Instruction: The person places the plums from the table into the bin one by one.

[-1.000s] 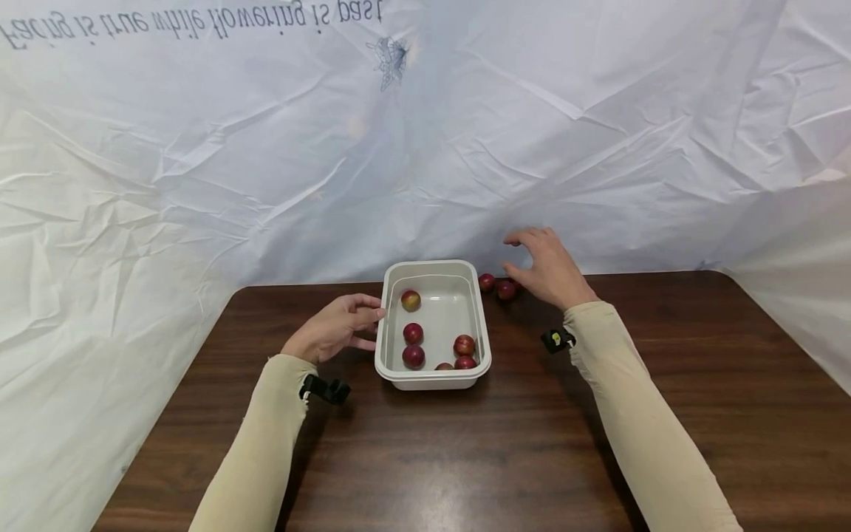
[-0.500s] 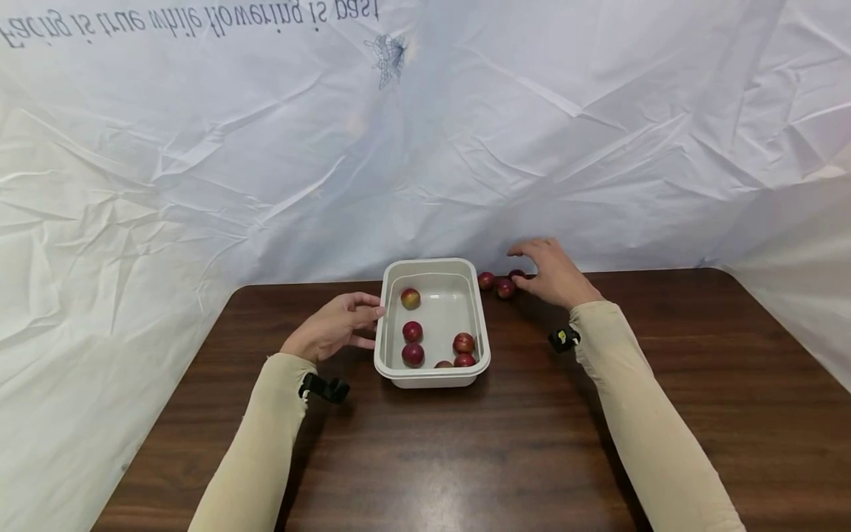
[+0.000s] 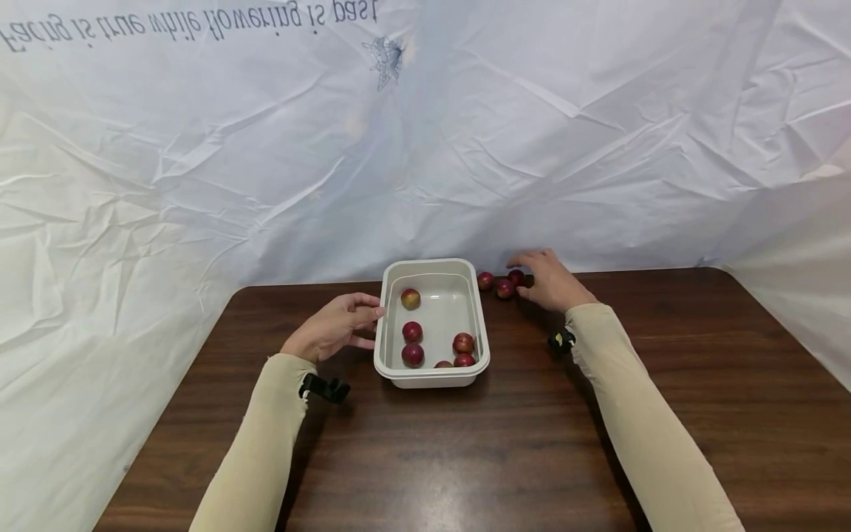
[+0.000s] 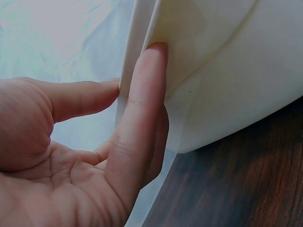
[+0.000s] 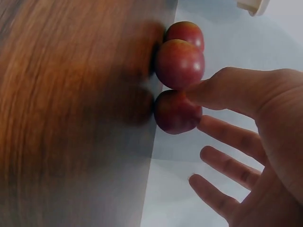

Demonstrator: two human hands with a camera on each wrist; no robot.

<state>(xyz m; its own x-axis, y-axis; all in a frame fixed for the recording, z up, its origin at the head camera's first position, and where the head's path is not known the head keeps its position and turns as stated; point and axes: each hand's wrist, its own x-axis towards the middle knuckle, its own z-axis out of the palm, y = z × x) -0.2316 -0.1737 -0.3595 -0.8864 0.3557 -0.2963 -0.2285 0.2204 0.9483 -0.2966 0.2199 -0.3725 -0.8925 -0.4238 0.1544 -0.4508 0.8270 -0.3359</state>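
A pale rectangular plastic container (image 3: pixel 432 375) stands on the table with several red plums (image 3: pixel 413 355) inside, one of them yellowish (image 3: pixel 410 298). My left hand (image 3: pixel 335 325) pinches its left rim, the thumb on one side and the fingers against the outer wall (image 4: pixel 213 94) in the left wrist view. Just right of the container, three plums lie together at the table's back edge. My right hand (image 3: pixel 548 282) is at the rearmost of these, a dark red plum (image 5: pixel 175 113). Its thumb overlaps that plum and the index fingertip comes right at its side; the other fingers are spread.
The two other loose plums, the left one (image 3: pixel 485 281) and the front one (image 3: pixel 504 288), sit close beside it. A crumpled white sheet (image 3: pixel 598 170) with printed lettering hangs behind the brown wooden table (image 3: pixel 425 451).
My right hand has come down onto the rearmost loose plum, thumb and index on either side of it. The left hand keeps its hold on the container's rim.
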